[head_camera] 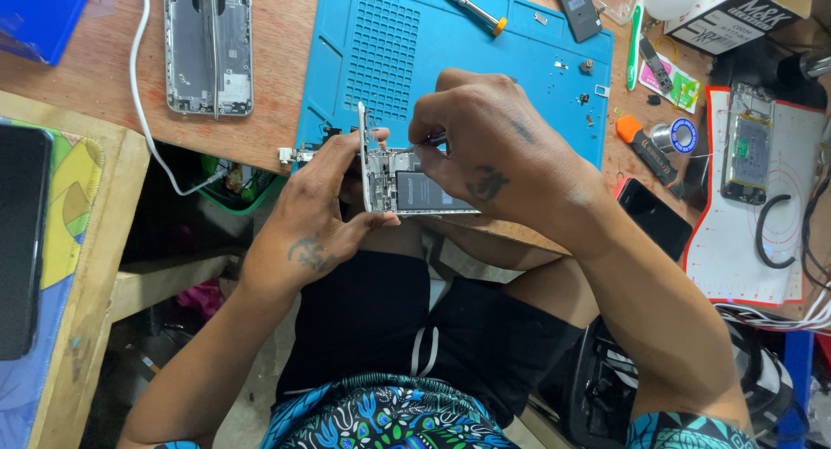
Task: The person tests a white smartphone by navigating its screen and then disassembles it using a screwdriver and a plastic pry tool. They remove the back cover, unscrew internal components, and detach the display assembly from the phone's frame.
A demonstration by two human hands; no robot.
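Note:
An opened phone with its dark battery and inner parts showing is held over the near edge of the blue work mat. My left hand grips the phone's left end, thumb on its upper rim. My right hand arches over the phone and pinches a thin tool whose tip rests on the phone's inner parts near the top. The tool's handle is mostly hidden by my fingers.
A screwdriver and small screws lie on the mat. A bare phone frame and white cable sit on the wooden bench at left. Right: another opened phone on a white pad, solder spool, orange tool, dark phone.

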